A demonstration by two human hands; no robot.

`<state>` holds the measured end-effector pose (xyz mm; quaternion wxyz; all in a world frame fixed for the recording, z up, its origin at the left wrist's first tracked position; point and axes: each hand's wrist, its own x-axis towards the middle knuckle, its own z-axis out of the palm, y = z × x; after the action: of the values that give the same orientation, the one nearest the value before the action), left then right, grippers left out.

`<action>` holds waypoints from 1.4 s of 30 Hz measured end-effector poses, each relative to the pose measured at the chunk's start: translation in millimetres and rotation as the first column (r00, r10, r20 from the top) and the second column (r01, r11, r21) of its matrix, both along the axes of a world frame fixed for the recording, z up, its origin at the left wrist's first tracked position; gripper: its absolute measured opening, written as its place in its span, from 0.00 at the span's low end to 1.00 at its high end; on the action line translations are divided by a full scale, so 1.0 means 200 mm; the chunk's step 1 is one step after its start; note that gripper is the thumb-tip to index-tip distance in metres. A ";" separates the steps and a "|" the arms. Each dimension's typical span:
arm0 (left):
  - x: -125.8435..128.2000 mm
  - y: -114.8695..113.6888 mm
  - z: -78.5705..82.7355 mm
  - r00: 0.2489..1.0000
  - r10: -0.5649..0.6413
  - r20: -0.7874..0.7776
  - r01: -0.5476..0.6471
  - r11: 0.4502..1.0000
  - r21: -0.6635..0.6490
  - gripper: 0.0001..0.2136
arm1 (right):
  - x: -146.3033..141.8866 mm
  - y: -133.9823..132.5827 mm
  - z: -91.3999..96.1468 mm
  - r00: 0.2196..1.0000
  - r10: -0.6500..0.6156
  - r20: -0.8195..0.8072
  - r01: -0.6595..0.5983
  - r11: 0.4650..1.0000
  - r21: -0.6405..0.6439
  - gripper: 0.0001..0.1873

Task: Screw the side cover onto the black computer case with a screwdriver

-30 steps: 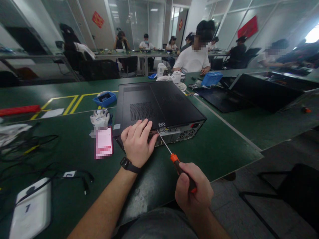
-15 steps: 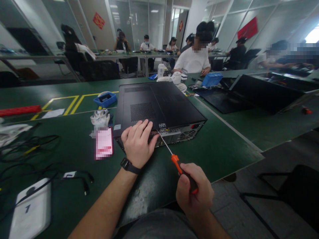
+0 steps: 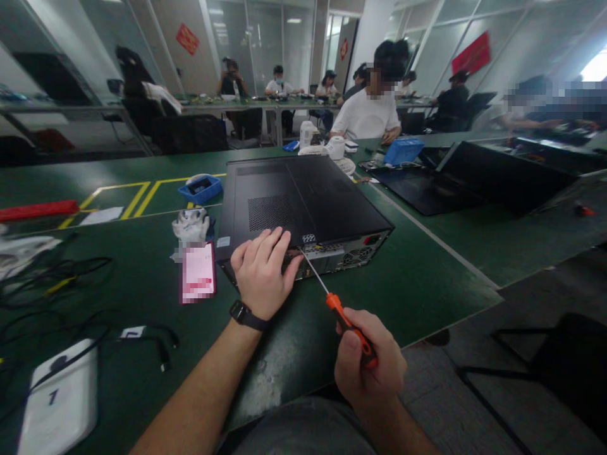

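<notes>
A black desktop computer case point(image 3: 332, 193) lies flat on the green table, its rear panel facing me. My left hand point(image 3: 263, 272) rests over the case's rear edge, fingers stretched out along the top and thumb apart beside the screwdriver's tip. In my right hand point(image 3: 372, 360) is a screwdriver point(image 3: 336, 304) with an orange and black handle, fingers wrapped round it. Its thin shaft slants up and left to the upper rear edge of the case, close to my left thumb. The screw or slot under the tip is too small to make out.
Left of the case lie a phone point(image 3: 198, 273), gloves point(image 3: 191, 224), a blue tray point(image 3: 202, 189), black cables point(image 3: 61, 278) and a white device point(image 3: 59, 398) marked 1. Behind stand white fan parts point(image 3: 334, 148); an opened case point(image 3: 502, 180) is at right. A co-worker point(image 3: 370, 114) sits opposite.
The screwdriver's handle has turned slightly in my right hand, showing more of its orange and black side. My left hand and the case stay put.
</notes>
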<state>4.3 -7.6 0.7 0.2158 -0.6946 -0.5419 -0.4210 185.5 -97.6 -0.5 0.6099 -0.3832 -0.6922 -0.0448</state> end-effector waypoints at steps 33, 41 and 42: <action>0.00 0.00 0.00 1.000 0.012 -0.020 -0.012 1.000 0.014 0.20 | 0.01 0.01 0.01 0.997 0.069 0.037 -0.070 0.997 0.020 0.19; 0.00 0.00 0.00 1.000 0.002 -0.001 -0.002 1.000 -0.011 0.20 | 0.00 -0.01 -0.02 1.000 -0.002 0.026 0.001 0.998 0.065 0.22; 0.00 0.00 0.00 1.000 0.002 -0.004 -0.002 1.000 -0.008 0.20 | 0.00 -0.01 -0.03 1.000 -0.017 0.022 0.016 0.998 0.056 0.21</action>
<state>4.0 -7.5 0.9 0.2146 -0.6956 -0.5439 -0.4175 185.5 -99.3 -5.9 0.6119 -0.3713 -0.6945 -0.0734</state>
